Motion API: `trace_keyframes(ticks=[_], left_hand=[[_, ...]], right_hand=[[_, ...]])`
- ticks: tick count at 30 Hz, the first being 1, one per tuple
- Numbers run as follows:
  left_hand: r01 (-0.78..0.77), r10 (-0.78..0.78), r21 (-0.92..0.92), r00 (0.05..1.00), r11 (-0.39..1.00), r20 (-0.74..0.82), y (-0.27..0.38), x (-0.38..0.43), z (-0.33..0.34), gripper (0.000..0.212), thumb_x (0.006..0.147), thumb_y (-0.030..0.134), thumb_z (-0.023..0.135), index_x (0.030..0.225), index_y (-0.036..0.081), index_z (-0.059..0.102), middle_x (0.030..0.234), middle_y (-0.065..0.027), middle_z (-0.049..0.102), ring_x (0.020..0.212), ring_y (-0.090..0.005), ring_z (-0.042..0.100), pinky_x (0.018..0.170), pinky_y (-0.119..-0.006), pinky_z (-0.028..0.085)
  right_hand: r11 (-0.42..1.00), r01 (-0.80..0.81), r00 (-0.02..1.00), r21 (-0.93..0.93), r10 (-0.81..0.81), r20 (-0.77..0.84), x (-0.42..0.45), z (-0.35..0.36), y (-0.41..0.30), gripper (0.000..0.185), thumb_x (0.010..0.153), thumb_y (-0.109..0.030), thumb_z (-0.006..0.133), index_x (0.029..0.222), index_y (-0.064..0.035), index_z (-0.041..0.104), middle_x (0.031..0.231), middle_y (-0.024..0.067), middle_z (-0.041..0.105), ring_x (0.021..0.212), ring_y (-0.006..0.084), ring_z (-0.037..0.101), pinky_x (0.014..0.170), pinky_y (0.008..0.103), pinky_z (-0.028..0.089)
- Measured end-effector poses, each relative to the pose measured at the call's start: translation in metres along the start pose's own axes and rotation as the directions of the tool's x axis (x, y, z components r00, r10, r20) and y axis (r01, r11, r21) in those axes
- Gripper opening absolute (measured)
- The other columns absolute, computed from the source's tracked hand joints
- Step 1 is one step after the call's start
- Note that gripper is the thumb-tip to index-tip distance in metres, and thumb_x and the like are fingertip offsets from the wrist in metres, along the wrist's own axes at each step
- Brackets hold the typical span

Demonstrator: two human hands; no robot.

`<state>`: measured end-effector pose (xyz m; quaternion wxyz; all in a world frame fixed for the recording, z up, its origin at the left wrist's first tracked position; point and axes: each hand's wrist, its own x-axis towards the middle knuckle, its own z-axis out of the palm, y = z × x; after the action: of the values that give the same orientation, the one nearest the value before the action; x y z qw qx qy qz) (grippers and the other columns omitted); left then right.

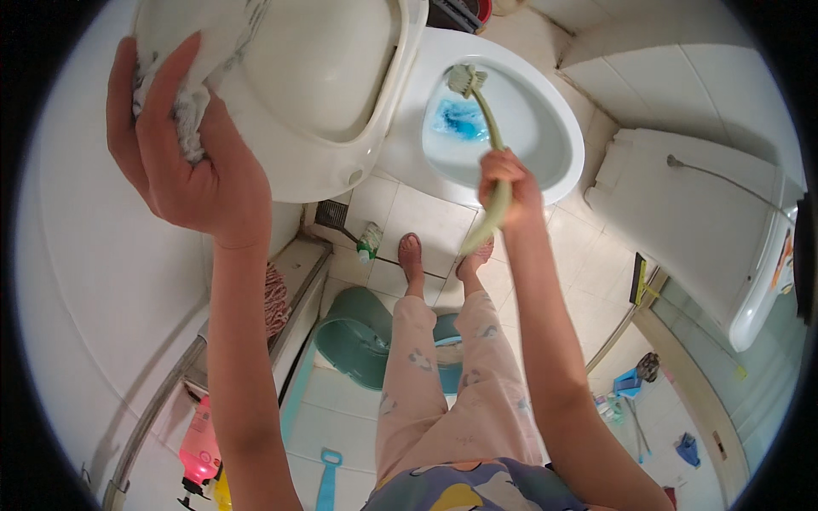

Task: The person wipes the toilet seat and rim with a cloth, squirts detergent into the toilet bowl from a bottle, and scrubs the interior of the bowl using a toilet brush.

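My left hand [198,172] grips a crumpled white cloth [190,118] with dark markings, held over the edge of the raised off-white toilet seat and lid [319,70]. In my right hand [514,182] is the pale green handle of a toilet brush [491,124]. The brush's bristle head [465,80] is over the far inner wall of the white toilet bowl [543,137]; whether it touches the wall cannot be told. Blue liquid with some foam [463,120] lies at the bottom of the bowl, beside the brush handle.
A green bottle [369,243] lies near my feet by a floor drain [332,214]. Behind me are a tipped green bucket [351,332] and a blue basin [450,377]. A white washing machine [690,223] stands right. Pink pump bottles [199,441] and a pink-white mop head [276,300] are left.
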<state>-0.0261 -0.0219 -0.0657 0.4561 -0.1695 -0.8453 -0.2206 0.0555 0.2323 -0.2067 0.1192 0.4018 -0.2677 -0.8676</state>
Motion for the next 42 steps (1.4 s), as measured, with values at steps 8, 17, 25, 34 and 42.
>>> trace_keyframes(ticks=[8, 17, 25, 34, 42], left_hand=[[-0.026, 0.023, 0.076, 0.999, 0.997, 0.044, 0.003, 0.004, -0.005, 0.031, 0.077, -0.006, 0.049, 0.102, 0.006, 0.064, 0.125, -0.0138, 0.046, 0.111, -0.0245, 0.049, 0.088, -0.032, 0.05], [-0.037, 0.036, 0.027, 0.998, 0.999, 0.052, 0.002, 0.003, 0.0, 0.026, 0.082, 0.0, 0.051, 0.106, 0.004, 0.06, 0.125, -0.0155, 0.045, 0.112, -0.0265, 0.049, 0.086, -0.033, 0.053], [-0.067, 0.06, 0.098, 0.995, 0.993, 0.077, 0.005, 0.002, -0.005, 0.025, 0.083, -0.001, 0.051, 0.106, 0.004, 0.06, 0.124, -0.0148, 0.046, 0.112, -0.0257, 0.049, 0.086, -0.032, 0.053], [-0.166, 0.149, 0.228, 0.985, 0.959, 0.093, 0.002, 0.007, 0.001, 0.021, 0.083, 0.001, 0.057, 0.103, 0.006, 0.063, 0.121, -0.0104, 0.051, 0.108, -0.0188, 0.051, 0.082, -0.026, 0.051], [-0.159, 0.141, 0.218, 0.985, 0.963, 0.097, 0.0, 0.004, -0.007, 0.021, 0.083, -0.001, 0.056, 0.102, 0.005, 0.063, 0.121, -0.0095, 0.051, 0.109, -0.0174, 0.05, 0.084, -0.025, 0.048]], right_hand=[[0.929, 0.071, 0.94, -0.364, -0.185, -0.288, -0.02, -0.051, 0.049, 0.03, 0.095, -0.032, 0.042, 0.079, -0.0073, 0.041, 0.057, -0.0019, 0.034, 0.041, 0.0062, 0.032, 0.038, 0.0202, 0.031], [0.811, 0.136, 0.91, -0.569, -0.33, -0.253, 0.004, -0.043, 0.072, 0.034, 0.095, -0.032, 0.041, 0.128, -0.0269, 0.034, 0.061, 0.0041, 0.041, 0.044, 0.0104, 0.033, 0.043, 0.0254, 0.033], [0.493, -0.229, 0.802, -0.84, -0.394, -0.45, -0.072, -0.054, 0.006, 0.044, 0.094, -0.028, 0.042, 0.137, -0.0227, 0.036, 0.069, 0.0078, 0.047, 0.043, 0.0103, 0.035, 0.04, 0.0256, 0.036], [0.233, -0.147, 0.813, -0.961, -0.525, -0.252, 0.041, -0.065, -0.077, 0.051, 0.092, -0.019, 0.044, 0.14, -0.0228, 0.028, 0.069, 0.0109, 0.05, 0.043, 0.0118, 0.038, 0.041, 0.0294, 0.04], [0.698, -0.094, 0.942, -0.71, -0.169, -0.291, -0.023, -0.045, -0.035, 0.041, 0.092, -0.02, 0.045, 0.132, -0.026, 0.037, 0.072, 0.0065, 0.044, 0.045, 0.0058, 0.034, 0.041, 0.0198, 0.032]])
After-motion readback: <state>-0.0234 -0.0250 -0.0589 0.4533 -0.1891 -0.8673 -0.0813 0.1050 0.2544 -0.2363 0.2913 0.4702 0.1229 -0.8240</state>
